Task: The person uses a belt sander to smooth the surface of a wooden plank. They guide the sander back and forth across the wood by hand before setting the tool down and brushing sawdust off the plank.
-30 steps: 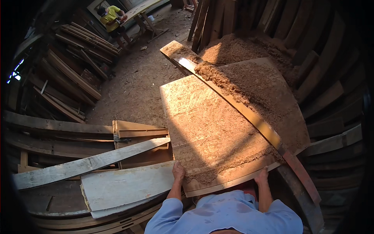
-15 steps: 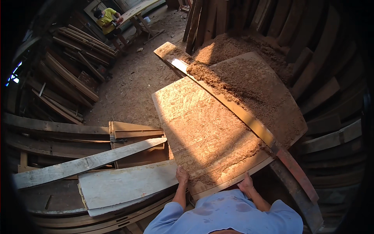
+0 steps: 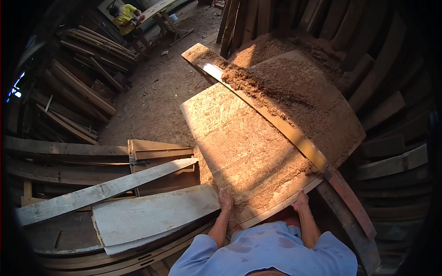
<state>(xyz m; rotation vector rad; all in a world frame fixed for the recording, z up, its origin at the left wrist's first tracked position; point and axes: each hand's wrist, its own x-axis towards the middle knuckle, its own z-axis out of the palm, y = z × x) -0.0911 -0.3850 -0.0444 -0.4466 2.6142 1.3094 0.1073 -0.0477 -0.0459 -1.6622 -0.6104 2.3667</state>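
A wide wooden panel [image 3: 244, 147], strewn with sawdust, lies in front of me with its near end by my body. My left hand [image 3: 225, 201] is closed on its near left corner. My right hand [image 3: 301, 201] grips its near edge towards the right; the fingers beneath are partly hidden. Diagonally across the panel runs a long narrow plank [image 3: 276, 123], yellowish in the sun, with a reddish stretch [image 3: 345, 198] at its near right end. A heap of sawdust [image 3: 251, 85] sits along the plank's far part.
At my left, a pale board [image 3: 152, 216] and a whitish plank [image 3: 110, 191] rest on stacked timber. Planks [image 3: 386, 110] line the right side. Behind the panel, sawdust [image 3: 299, 43] is piled. Far left, a person [image 3: 125, 20] in yellow stands at a long table [image 3: 159, 11].
The panel has shifted a little away from me and to the right, both hands moving with it. My right arm reaches farther forward. The plank across it stays nearly in place.
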